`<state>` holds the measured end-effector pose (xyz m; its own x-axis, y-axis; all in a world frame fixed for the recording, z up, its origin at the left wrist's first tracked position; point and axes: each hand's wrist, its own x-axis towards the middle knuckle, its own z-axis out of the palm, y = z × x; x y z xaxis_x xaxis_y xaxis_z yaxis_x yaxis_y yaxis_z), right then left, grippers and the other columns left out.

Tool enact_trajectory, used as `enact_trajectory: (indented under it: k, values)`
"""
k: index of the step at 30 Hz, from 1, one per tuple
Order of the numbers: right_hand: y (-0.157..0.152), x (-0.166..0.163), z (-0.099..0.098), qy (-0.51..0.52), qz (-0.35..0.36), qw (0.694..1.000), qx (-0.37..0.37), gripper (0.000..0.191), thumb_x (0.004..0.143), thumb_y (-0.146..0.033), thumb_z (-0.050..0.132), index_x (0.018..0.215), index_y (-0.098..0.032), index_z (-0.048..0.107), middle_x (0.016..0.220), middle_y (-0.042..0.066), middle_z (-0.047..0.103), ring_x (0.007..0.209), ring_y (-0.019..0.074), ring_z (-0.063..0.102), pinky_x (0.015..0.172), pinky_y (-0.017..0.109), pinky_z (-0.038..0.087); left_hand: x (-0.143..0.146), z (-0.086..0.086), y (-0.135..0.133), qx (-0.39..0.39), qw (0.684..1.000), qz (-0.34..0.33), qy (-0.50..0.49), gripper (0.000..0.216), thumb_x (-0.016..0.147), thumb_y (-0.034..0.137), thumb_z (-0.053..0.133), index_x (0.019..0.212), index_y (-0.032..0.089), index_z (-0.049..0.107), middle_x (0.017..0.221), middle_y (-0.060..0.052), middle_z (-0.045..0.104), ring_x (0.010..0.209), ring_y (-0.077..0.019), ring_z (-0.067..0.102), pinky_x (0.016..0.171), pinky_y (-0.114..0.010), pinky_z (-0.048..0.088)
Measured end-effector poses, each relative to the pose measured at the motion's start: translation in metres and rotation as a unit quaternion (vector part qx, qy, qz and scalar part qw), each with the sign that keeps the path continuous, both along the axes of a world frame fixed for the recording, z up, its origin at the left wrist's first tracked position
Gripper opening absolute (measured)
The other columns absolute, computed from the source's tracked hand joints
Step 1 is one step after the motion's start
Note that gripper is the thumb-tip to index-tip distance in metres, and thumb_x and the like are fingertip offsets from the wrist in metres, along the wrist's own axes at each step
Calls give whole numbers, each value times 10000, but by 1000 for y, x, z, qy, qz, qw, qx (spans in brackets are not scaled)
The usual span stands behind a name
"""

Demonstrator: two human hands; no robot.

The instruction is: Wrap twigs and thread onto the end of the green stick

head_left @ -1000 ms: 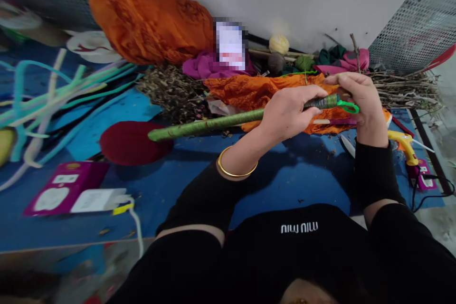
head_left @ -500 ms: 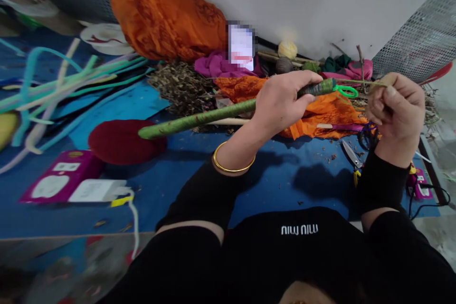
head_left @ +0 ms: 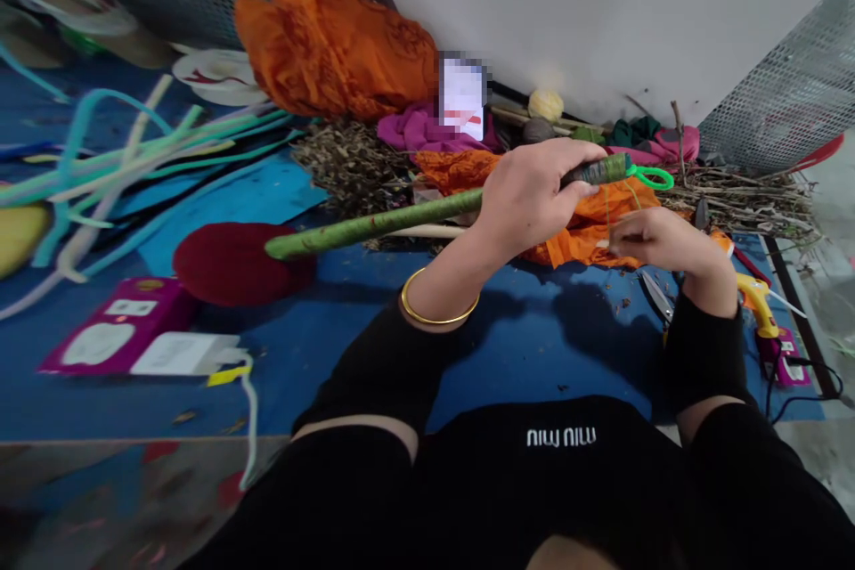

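My left hand (head_left: 531,196) is wrapped round a long green-wrapped stick (head_left: 374,227), which lies slanted above the blue table with its far end pointing left. A bright green loop (head_left: 651,176) sticks out of the stick's right end. My right hand (head_left: 658,236) is lower and to the right, fingers pinched together over the orange cloth (head_left: 588,227); a thin green thread seems to run from it up to the stick. A gold bangle (head_left: 437,307) sits on my left wrist.
Scissors (head_left: 658,296) and a yellow glue gun (head_left: 754,298) lie at the right. Dry twigs (head_left: 741,196), crumpled orange fabric (head_left: 334,44), a red felt piece (head_left: 233,263), long pipe cleaners (head_left: 134,160) and a purple power strip (head_left: 126,334) lie about the blue table (head_left: 521,338).
My right hand has come away from the stick's right end, swung out to the right, then dropped down over the orange cloth. The left hand keeps its hold on the stick.
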<state>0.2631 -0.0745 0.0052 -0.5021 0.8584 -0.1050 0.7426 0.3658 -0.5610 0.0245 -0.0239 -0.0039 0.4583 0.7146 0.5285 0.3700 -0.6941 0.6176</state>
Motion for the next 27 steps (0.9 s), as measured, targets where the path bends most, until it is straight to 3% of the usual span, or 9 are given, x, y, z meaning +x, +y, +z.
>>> enact_trajectory:
  k: [4, 6, 8, 9, 11, 14, 18, 21, 27]
  values:
    - [-36, -19, 33, 92, 88, 983, 132, 259, 966, -320, 662, 735, -238, 745, 879, 51, 659, 779, 156, 621, 709, 305, 493, 6, -5, 5, 7, 1000, 11, 11, 429, 892, 146, 620, 1282, 239, 773, 1281, -38, 806, 1229, -261, 730, 1114, -409, 564]
    - [-40, -22, 35, 179, 76, 962, 192, 250, 960, -387, 686, 752, -275, 769, 1023, 86, 711, 995, 242, 699, 857, 403, 576, 8, -7, 6, 8, 1000, 13, 12, 442, 880, 142, 609, 1275, 246, 778, 1285, -29, 805, 1231, -261, 731, 1109, -409, 567]
    - [-35, -23, 27, 256, 43, 938, 231, 273, 944, -477, 699, 743, -308, 774, 1002, 88, 744, 1155, 319, 705, 990, 521, 582, 10, -10, 7, 3, 1000, 10, 11, 450, 876, 144, 599, 1275, 250, 778, 1284, -29, 806, 1221, -255, 735, 1100, -400, 570]
    - [-31, -24, 20, 296, 30, 925, 237, 300, 936, -518, 699, 726, -314, 765, 903, 80, 745, 1131, 331, 721, 1014, 558, 577, 10, -10, 8, 0, 1000, 7, 11, 448, 877, 147, 595, 1272, 248, 780, 1282, -32, 807, 1217, -254, 736, 1099, -396, 570]
    - [-22, -30, 4, 381, 16, 898, 220, 366, 922, -572, 696, 676, -303, 721, 659, 41, 665, 861, 300, 749, 940, 558, 601, 11, -12, 8, -4, 1000, 2, 12, 440, 878, 152, 592, 1263, 243, 784, 1280, -39, 807, 1217, -254, 735, 1101, -391, 566]
    - [-16, -45, -13, 459, -47, 867, 188, 454, 902, -627, 707, 627, -272, 641, 510, -26, 509, 458, 165, 492, 600, 405, 541, 11, -12, 9, -1, 1000, 5, 19, 427, 884, 166, 598, 1263, 245, 776, 1286, -30, 803, 1228, -257, 728, 1102, -392, 560]
    - [-26, -66, -15, 430, -191, 856, 214, 437, 916, -616, 717, 676, -259, 638, 581, -24, 499, 473, 118, 326, 469, 311, 327, 11, -10, 10, -8, 999, 20, 27, 416, 903, 179, 605, 1290, 254, 739, 1283, -36, 792, 1232, -269, 718, 1062, -388, 560]
    - [-37, -74, -8, 402, -245, 851, 233, 444, 934, -613, 686, 677, -257, 616, 604, -7, 509, 515, 135, 376, 502, 327, 372, 10, -11, 10, -11, 999, 30, 28, 364, 910, 213, 633, 1259, 258, 727, 1206, -34, 803, 1145, -266, 732, 990, -376, 568]
    - [-48, -83, -8, 393, -261, 843, 259, 393, 961, -550, 658, 692, -269, 609, 645, 18, 567, 585, 180, 517, 554, 378, 458, 9, -14, 9, 1, 999, 43, 15, 246, 930, 264, 658, 1162, 275, 739, 1078, -18, 807, 1026, -247, 720, 915, -358, 559]
